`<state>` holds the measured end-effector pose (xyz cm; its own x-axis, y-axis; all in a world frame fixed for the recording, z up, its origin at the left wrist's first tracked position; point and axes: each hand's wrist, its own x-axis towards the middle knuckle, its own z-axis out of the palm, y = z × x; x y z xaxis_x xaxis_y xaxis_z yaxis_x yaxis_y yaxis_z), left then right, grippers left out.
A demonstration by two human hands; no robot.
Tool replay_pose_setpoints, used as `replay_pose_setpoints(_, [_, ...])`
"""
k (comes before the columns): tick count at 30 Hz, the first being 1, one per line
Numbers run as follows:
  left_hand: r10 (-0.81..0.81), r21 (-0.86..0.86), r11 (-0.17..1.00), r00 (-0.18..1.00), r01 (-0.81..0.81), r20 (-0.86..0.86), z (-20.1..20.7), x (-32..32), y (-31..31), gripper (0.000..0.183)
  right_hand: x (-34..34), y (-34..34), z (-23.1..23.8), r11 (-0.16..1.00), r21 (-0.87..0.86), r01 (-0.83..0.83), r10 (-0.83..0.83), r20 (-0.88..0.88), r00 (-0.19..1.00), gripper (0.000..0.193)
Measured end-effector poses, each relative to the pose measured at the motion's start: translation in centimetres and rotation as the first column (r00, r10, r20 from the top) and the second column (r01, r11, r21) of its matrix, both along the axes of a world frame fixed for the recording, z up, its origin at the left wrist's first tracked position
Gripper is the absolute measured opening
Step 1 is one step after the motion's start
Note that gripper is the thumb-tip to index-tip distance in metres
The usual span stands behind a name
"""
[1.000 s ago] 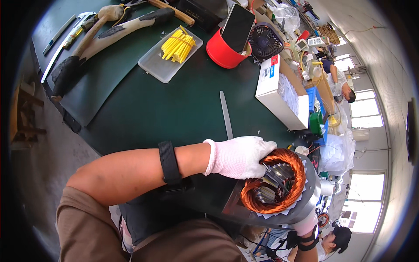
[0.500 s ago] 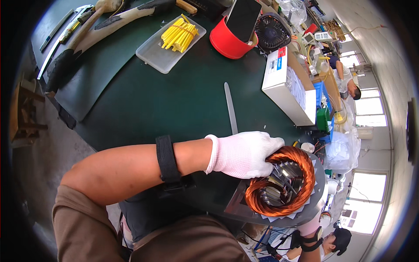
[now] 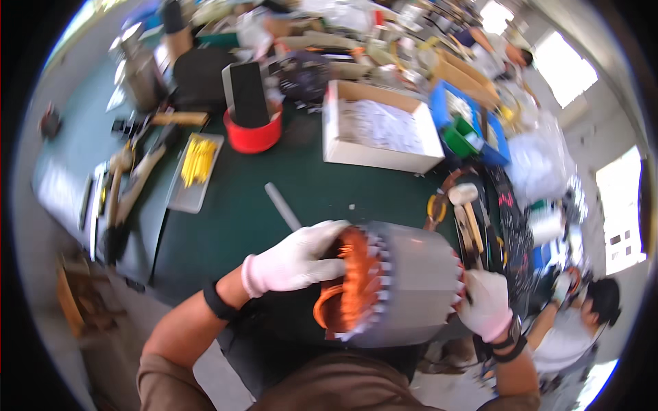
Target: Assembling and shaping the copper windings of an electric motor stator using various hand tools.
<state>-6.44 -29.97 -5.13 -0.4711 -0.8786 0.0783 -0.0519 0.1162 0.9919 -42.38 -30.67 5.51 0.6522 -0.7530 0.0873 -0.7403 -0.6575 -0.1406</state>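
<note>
While a dark green bench fills most of the middle, the big lump up front is a grey stator tipped on its side at the near edge, orange copper windings facing left. Can't tell if it's resting on the bench or held just clear. Behind it sits a white box of paper slips. The left hand, in a white glove, is half curled, thumb and fingers hooked round the windings. The right hand, gloved too, is curled onto the rim at the other end; its fingertips are hidden. Further back there's a clear tray of yellow sticks, a red tub with a phone propped in it, and a thin grey strip just beyond the left hand.
</note>
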Motion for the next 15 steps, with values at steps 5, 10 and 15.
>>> replay_pose_setpoints(5, [0.247, 0.664, 0.732, 0.849, 0.152, -0.467, 2.3, -0.3, 2.4, 0.054, -1.6, -0.7, -1.1, 0.996, -0.081, -0.043, 0.043, -0.001, 0.999, 0.038])
replay_pose_setpoints(10, [0.153, 0.774, 0.614, 0.939, 0.154, -0.309, 3.2, -0.5, 1.7, 0.055, -4.7, -1.7, -3.2, 0.982, -0.184, -0.044, 0.066, 0.115, 0.991, 0.041])
replay_pose_setpoints(15, [0.202, 0.838, 0.537, 0.950, 0.095, -0.237, 3.7, 0.2, 2.1, 0.057, -5.7, -0.8, -2.0, 0.995, -0.102, 0.017, -0.010, 0.074, 0.997, 0.042])
